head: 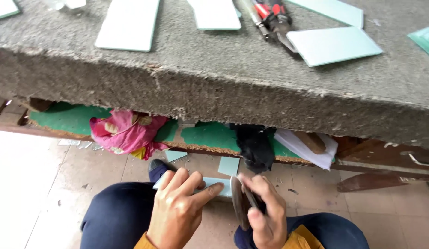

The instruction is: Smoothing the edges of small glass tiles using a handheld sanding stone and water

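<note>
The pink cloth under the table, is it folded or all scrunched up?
Scrunched up. The pink cloth sits in a crumpled heap on the green shelf.

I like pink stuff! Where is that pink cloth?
In the head view, the pink cloth is bunched on the green shelf under the grey table, left of the black cloth, above the left hand.

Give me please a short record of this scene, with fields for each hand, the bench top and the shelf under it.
left hand: the left hand holds a pale glass strip flat over the lap
right hand: the right hand grips a grey disc against the strip's end
bench top: felt-covered bench with pale glass pieces and red-handled pliers
shelf: pink cloth, black cloth, white paper
</note>
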